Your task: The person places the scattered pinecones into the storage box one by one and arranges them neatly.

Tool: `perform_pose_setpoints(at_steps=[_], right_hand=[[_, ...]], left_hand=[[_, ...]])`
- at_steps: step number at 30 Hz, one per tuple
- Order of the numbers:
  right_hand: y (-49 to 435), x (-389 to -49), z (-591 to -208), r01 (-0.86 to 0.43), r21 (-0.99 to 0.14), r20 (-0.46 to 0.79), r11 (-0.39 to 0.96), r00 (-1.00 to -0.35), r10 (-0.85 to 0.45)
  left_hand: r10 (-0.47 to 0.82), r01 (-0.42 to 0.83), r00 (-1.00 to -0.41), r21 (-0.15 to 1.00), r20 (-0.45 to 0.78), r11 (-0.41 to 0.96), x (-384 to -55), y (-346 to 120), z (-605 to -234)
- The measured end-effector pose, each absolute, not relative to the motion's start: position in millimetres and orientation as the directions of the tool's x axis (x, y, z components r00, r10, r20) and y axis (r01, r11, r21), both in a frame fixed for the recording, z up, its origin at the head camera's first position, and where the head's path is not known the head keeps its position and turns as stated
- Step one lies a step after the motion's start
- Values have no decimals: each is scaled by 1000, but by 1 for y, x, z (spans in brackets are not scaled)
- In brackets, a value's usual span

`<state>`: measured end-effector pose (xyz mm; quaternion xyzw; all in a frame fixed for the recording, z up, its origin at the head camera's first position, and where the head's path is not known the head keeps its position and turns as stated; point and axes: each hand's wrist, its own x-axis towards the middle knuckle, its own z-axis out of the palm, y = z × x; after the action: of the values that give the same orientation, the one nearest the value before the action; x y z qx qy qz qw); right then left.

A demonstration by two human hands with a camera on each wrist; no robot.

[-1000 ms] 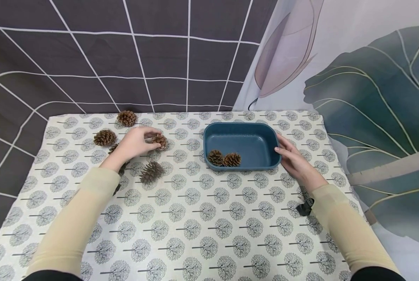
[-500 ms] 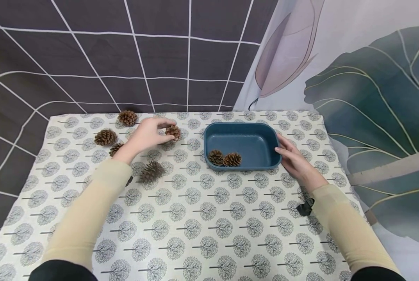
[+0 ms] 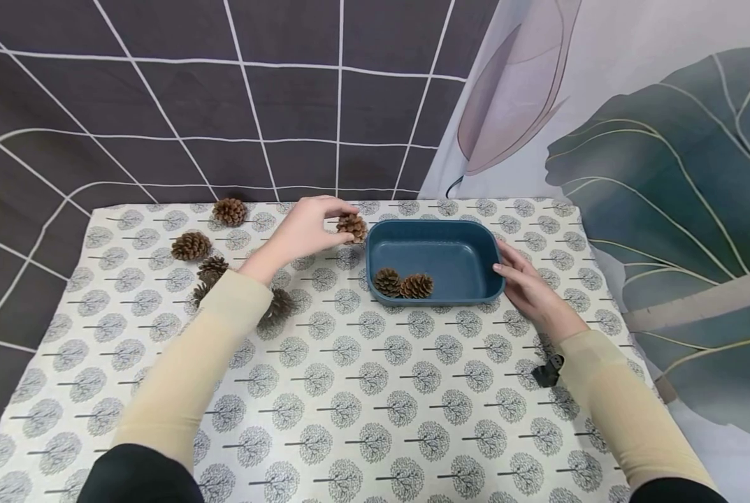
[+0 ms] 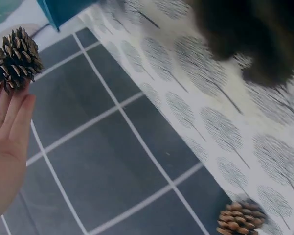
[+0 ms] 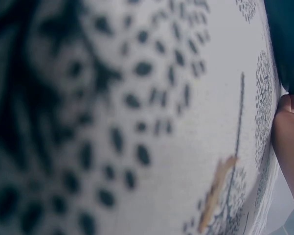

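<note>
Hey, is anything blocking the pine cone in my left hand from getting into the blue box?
Nothing loose that I can see. Only the left rim of the blue box stands between its inside and the pine cone in your left hand.

Your left forearm [image 3: 182, 377], clad in beige with black nearer you, slants up and rightward to a bare wrist [image 3: 258, 269]. Your left hand [image 3: 312, 227] shows its back in the head view, index finger [image 3: 340, 206] arched above the thumb [image 3: 339, 239] in a pinch; the left wrist view catches its palm [image 4: 7, 166]. Your right forearm [image 3: 626, 405], sleeved alike, angles up and leftward. Your right hand [image 3: 530, 283] grips with its thumb opposite the fingers.
</note>
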<state>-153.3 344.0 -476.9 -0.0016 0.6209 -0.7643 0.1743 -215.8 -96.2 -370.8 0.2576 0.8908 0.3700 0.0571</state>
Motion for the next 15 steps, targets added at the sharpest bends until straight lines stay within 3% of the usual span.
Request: perform_pose_setpoints(at_steps=[15], right_hand=[[344,-153,-479,241,-944,-175,-224,-945,-277]], left_hand=[[629,527,-773,637,84,562,-213,-33,-366]])
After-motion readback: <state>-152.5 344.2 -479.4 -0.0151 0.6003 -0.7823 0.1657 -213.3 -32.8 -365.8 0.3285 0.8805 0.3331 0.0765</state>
